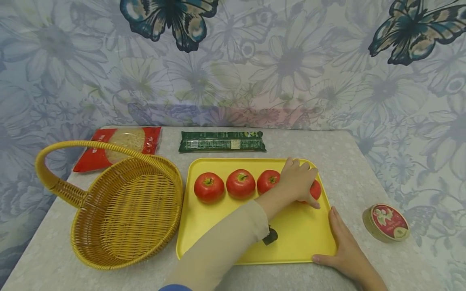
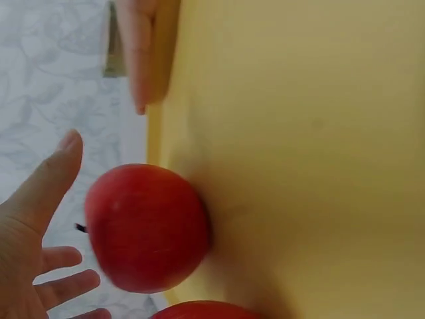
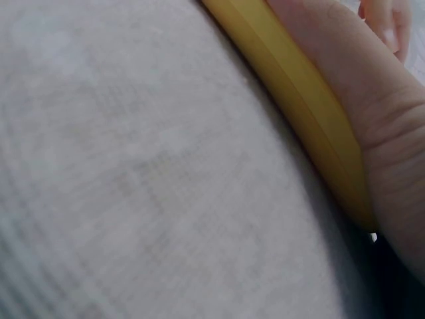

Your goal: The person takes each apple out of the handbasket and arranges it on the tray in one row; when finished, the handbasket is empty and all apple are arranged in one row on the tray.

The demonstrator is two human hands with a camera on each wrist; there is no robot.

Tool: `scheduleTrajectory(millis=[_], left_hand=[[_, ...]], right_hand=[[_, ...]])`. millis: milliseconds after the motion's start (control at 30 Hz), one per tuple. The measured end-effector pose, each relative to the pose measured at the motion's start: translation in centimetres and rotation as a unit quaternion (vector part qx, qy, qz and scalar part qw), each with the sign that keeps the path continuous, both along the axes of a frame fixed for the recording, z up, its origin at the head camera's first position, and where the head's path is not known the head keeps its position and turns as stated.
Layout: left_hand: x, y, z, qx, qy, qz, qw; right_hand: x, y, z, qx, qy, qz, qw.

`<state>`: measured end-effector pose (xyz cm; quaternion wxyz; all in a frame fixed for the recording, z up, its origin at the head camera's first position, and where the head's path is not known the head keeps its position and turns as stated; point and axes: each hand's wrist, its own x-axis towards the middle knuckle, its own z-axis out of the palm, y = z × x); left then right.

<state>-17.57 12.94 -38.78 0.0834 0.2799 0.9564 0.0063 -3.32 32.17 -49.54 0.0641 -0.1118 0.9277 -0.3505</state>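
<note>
My left hand (image 1: 296, 182) reaches across the yellow tray (image 1: 211, 238), over the rightmost red apple (image 1: 315, 190). In the left wrist view, the thumb and fingers are spread beside the stem end of that apple (image 2: 147, 228), with a gap showing between them. The hand hides part of the apple in the head view. At the tray's front right corner, my right hand (image 1: 346, 246) spans the corner, its thumb at the front rim and its straight fingers along the right rim. The right wrist view has the thumb (image 3: 352, 73) against the tray's edge (image 3: 299, 106).
Three more apples (image 1: 240, 184) line the tray's far half. Left of the tray stands a yellow wicker basket (image 1: 142, 214) with a tall handle. Behind lie a red bag (image 1: 125, 145) and a green packet (image 1: 223, 142). A round tin (image 1: 387, 222) sits at the right.
</note>
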Motion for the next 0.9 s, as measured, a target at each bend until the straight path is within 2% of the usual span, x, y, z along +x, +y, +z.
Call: scheduleTrajectory(millis=[100, 233, 400, 533, 667, 767, 900], left_hand=[[0.2, -0.5, 0.9, 0.019, 0.020, -0.012, 0.9996], [0.8, -1.6, 2.9, 0.048, 0.047, -0.026, 0.9974], [2.3, -3.5, 5.5, 0.096, 0.076, -0.030, 0.9920], [3.7, -5.4, 6.8, 0.132, 0.114, -0.023, 0.9844], [5.0, -7.9, 7.2, 0.168, 0.137, -0.008, 0.9763], [6.0, -10.1, 6.9, 0.201, 0.153, 0.007, 0.9676], [7.5, -13.1, 5.8, 0.245, 0.161, 0.044, 0.9550]], right_hand=[[-0.1, 0.0, 0.1, -0.003, -0.002, 0.002, 1.0000], [-0.1, 0.0, 0.2, -0.005, -0.001, 0.005, 1.0000], [-0.2, 0.1, 0.3, -0.001, -0.006, 0.004, 1.0000], [-0.2, 0.2, 0.6, 0.019, -0.013, 0.005, 0.9997], [-0.2, 0.2, 1.5, 0.043, -0.019, 0.008, 0.9989], [-0.5, -0.1, 2.5, 0.070, -0.013, -0.010, 0.9974], [-1.0, -1.2, 4.0, 0.103, 0.045, -0.047, 0.9925]])
